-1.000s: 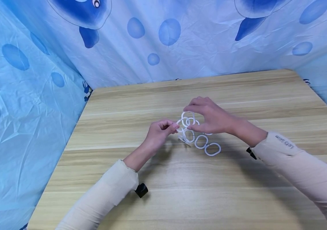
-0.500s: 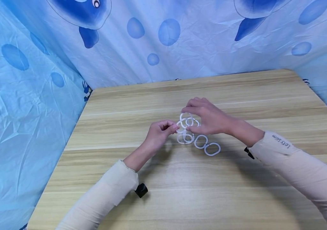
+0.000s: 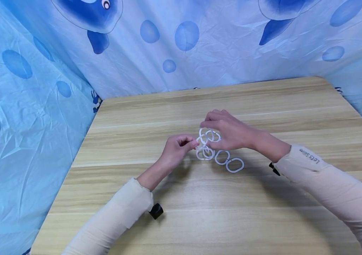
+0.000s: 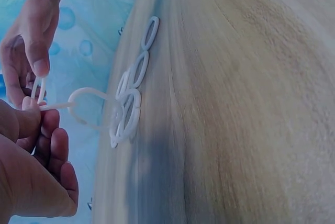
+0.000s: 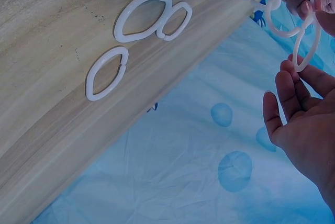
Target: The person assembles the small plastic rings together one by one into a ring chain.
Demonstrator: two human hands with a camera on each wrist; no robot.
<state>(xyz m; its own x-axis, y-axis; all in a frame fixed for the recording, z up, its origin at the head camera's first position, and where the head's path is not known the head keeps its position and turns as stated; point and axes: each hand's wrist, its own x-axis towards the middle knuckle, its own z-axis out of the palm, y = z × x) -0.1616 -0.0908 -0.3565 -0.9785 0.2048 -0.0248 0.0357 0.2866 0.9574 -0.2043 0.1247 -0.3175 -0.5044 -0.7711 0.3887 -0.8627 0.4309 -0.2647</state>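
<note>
Over the middle of the table, my left hand (image 3: 177,148) pinches a white split oval ring (image 4: 57,106) between thumb and fingertips. My right hand (image 3: 230,131) holds a second ring (image 4: 43,89) by thumb and fingers, upright and linked with the first in the right wrist view. Another link (image 4: 86,90) hangs from the left-held ring down to a small heap of white links (image 4: 137,101) on the tabletop. Part of the left-held ring is hidden by the fingers.
More white oval rings lie on the wood-grain table (image 3: 200,212), among them one link (image 5: 90,80) lying apart in the right wrist view. A blue sea-print curtain (image 3: 168,53) stands behind and at the sides. Small black devices (image 3: 156,211) sit at the sleeves.
My right hand has come slightly left and down with its ring. The lower links have settled and spread on the table below my left hand, which has hardly moved.
</note>
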